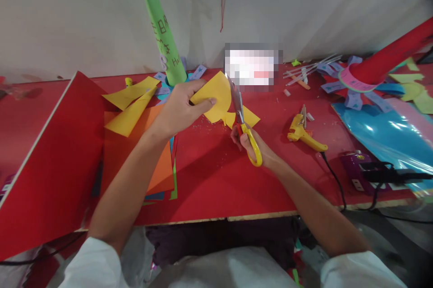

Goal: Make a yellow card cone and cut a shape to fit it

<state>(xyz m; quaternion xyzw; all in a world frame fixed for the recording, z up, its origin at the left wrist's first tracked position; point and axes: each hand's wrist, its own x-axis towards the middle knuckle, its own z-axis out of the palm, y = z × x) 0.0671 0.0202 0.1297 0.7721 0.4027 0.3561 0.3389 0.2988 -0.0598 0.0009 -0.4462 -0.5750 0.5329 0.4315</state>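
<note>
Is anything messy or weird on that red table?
Yes, tiny pale bits are scattered on the red table like spilled crumbs, near the yellow paper, and clear sticks lie jumbled near the wall.

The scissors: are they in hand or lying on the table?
In hand: the right hand grips the scissors by the handles, blades at the edge of the yellow paper held by the left hand.

Head view, forward-down over red table (209, 193)
</note>
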